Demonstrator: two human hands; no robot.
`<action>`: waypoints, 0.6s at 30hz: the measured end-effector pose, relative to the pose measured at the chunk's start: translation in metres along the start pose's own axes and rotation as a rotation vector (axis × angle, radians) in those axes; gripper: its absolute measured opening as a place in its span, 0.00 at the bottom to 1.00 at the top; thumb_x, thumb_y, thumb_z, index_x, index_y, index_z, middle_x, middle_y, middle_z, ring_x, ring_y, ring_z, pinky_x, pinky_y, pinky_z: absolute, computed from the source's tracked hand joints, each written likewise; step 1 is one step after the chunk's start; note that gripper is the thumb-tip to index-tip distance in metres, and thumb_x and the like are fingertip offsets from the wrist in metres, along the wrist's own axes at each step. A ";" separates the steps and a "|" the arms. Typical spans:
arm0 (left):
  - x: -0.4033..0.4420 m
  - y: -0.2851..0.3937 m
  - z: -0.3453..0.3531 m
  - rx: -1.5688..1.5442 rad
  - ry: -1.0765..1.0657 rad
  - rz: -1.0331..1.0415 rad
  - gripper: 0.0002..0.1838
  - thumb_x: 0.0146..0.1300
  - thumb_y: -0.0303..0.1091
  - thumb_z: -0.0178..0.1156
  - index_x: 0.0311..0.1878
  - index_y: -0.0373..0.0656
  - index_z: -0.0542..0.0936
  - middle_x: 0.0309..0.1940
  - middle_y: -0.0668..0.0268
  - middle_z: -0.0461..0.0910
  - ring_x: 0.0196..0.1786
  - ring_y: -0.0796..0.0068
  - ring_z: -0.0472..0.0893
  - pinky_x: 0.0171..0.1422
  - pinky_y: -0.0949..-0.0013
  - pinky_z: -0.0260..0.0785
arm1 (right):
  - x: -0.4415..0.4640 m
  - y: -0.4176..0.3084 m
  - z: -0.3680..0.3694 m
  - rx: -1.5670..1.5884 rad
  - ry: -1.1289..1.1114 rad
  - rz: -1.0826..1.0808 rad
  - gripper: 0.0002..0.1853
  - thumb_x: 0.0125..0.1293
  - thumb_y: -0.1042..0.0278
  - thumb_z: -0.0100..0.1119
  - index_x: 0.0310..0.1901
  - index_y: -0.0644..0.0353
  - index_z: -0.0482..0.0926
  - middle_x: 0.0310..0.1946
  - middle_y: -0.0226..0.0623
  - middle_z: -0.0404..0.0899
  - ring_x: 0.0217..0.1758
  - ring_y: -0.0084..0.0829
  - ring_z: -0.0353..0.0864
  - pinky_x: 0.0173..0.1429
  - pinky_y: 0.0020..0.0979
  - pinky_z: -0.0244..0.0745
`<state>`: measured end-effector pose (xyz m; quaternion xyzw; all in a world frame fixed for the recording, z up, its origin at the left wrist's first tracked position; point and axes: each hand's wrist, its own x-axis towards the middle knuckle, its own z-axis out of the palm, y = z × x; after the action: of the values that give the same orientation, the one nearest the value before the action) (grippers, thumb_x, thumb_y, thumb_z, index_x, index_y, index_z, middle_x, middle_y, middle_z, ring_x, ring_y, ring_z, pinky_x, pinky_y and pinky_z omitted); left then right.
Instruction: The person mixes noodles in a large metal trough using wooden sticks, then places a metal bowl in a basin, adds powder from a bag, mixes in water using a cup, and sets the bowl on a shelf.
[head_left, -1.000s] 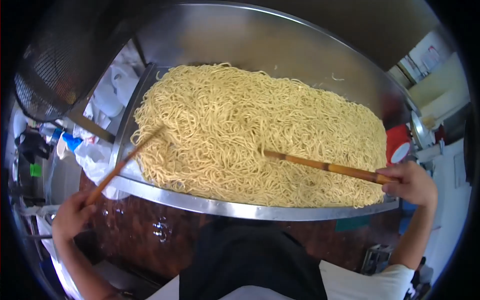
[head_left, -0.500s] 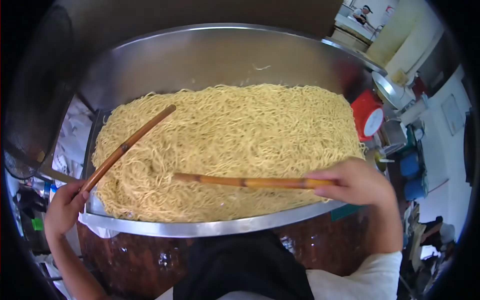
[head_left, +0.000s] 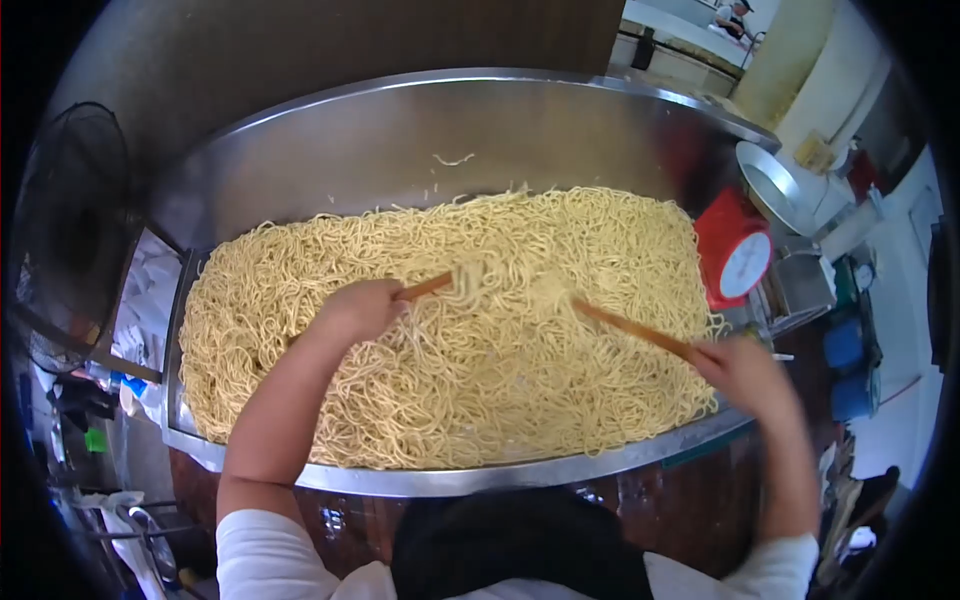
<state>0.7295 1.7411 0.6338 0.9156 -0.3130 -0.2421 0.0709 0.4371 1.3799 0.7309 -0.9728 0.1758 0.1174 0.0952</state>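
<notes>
A thick layer of yellow noodles (head_left: 400,410) covers the bottom of a large metal-walled trough (head_left: 380,150). My left hand (head_left: 362,308) is closed around one brown wooden stick (head_left: 428,287) above the middle of the noodles. That stick's far end is hidden behind a lifted clump of noodles. At the right, my right hand (head_left: 745,375) grips a second wooden stick (head_left: 640,328), which slants left and away from me. Its tip reaches into the noodles, where they look blurred.
A red scale (head_left: 725,240) with a white dial stands right of the noodles, beside a round metal pan (head_left: 775,185). At the left is a fan (head_left: 80,230). Blue containers (head_left: 850,370) sit at far right. Another person (head_left: 733,20) is in the background.
My left hand has moved right and forward, from the trough's left edge to over the noodles. The right stick's tip has swung right and away. Some noodles are now lifted at the left stick.
</notes>
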 end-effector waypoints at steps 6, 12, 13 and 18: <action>-0.020 0.004 0.014 -0.076 0.170 -0.263 0.17 0.70 0.43 0.52 0.49 0.40 0.79 0.39 0.49 0.82 0.45 0.51 0.82 0.50 0.53 0.72 | 0.111 -0.113 0.055 0.035 0.034 -0.145 0.16 0.67 0.55 0.54 0.50 0.52 0.82 0.37 0.49 0.83 0.41 0.52 0.82 0.47 0.46 0.76; -0.229 -0.076 -0.039 -0.313 -0.151 -0.423 0.17 0.67 0.44 0.58 0.44 0.38 0.82 0.26 0.58 0.79 0.28 0.65 0.78 0.35 0.61 0.70 | -0.023 0.048 -0.072 0.551 -0.340 0.268 0.16 0.64 0.61 0.66 0.48 0.63 0.84 0.19 0.26 0.75 0.20 0.16 0.75 0.24 0.21 0.65; -0.266 -0.084 -0.049 -0.423 -0.169 -0.583 0.16 0.66 0.43 0.59 0.44 0.39 0.82 0.25 0.58 0.79 0.28 0.68 0.79 0.34 0.62 0.70 | -0.053 0.082 -0.097 0.546 -0.293 0.345 0.16 0.62 0.60 0.68 0.45 0.63 0.86 0.17 0.24 0.75 0.16 0.16 0.72 0.20 0.20 0.62; -0.210 -0.083 0.000 0.051 -0.193 -0.352 0.17 0.65 0.45 0.57 0.47 0.43 0.82 0.34 0.53 0.83 0.41 0.53 0.83 0.45 0.53 0.73 | -0.029 0.032 -0.064 0.159 -0.288 0.191 0.14 0.64 0.58 0.64 0.43 0.61 0.86 0.16 0.34 0.76 0.18 0.23 0.76 0.25 0.29 0.68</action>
<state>0.6297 1.9352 0.6939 0.9303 -0.1593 -0.3294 -0.0259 0.4117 1.3451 0.7951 -0.9142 0.2605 0.2498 0.1844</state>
